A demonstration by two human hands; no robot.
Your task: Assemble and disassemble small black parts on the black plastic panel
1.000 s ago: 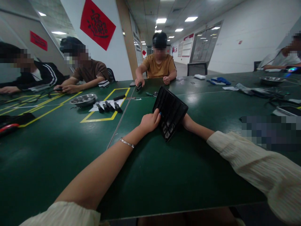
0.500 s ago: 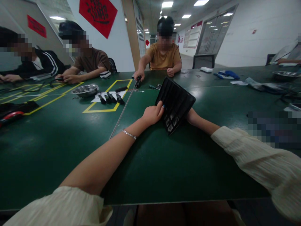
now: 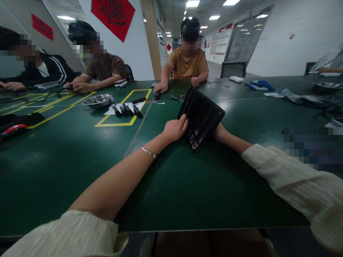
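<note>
The black compartmented tray (image 3: 203, 109) is between the two hands above the near part of the green desk (image 3: 187, 192), tipped so that its open side faces the wearer. From the left hand (image 3: 173, 129) it lies toward two to three o'clock; from the right hand (image 3: 220, 134), toward ten. Both hands are close against it, so neither is clearly nearer. Its side edges slant from about seven to one o'clock, but foreshortening leaves the long axis uncertain.

The left grip is clamped on the left rim, fingertips over the inner face. The right grip is mostly behind the right-hand edge with its fingers hidden, so I cannot tell how it closes. The tray's underside is out of sight, and whether its six o'clock corner touches the desk is unclear. Pale patches in the small compartments (image 3: 197, 140) could be contents or glare.
</note>
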